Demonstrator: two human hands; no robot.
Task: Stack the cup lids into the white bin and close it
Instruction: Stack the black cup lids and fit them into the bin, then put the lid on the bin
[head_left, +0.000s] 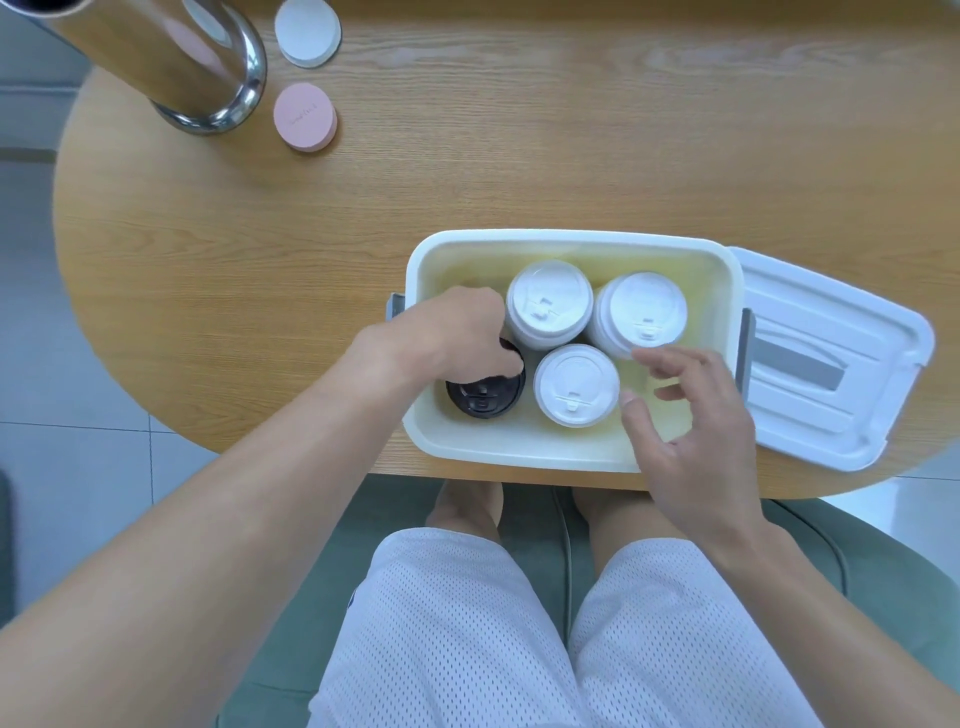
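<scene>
judging from their look, the cup lids are thin moulded plastic, so they should be very light, a little springy and smooth, and a stack of them can tip or slide apart if it is pushed from the top; the safer hold is around the side of a stack, low on the rims, with the fingers wrapped. all stacks already stand inside the white bin (519, 452) on the wooden table (467, 171): the black lid stack (485, 397) at the near left, one white lid stack (549, 304) behind it, another white lid stack (640, 314) at the far right, and a third white lid stack (576, 384) in the middle near side. the left hand (457, 332) reaches down into the bin with wrist bent, its fingers curled over the far edge of the black stack and gripping it. the right hand (691, 415) hovers over the near right part of the bin, fingers spread and relaxed, holding nothing, fingertips just beside the white stacks. the bin cover (831, 364) lies open on the right side, so closing is not yet done.
</scene>
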